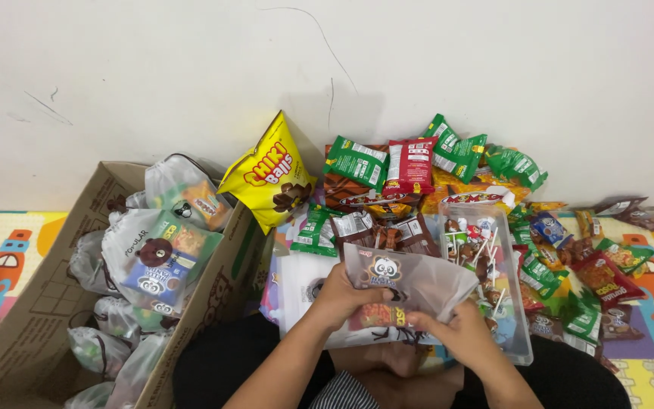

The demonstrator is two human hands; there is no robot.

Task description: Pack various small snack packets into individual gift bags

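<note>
Translucent white drawstring pouch with panda print (410, 280), centre foreground, gripped at its left edge by left hand (340, 294) and at its lower right edge by right hand (459, 327), fingers of both closed on the fabric. Behind: clear plastic lollipop box (493, 265), yellow puffed snack bag (270, 176) against white wall, green and red sachets (410, 163) heaped on play mat. Left: brown cardboard carton (54, 280) of filled pouches.
</note>
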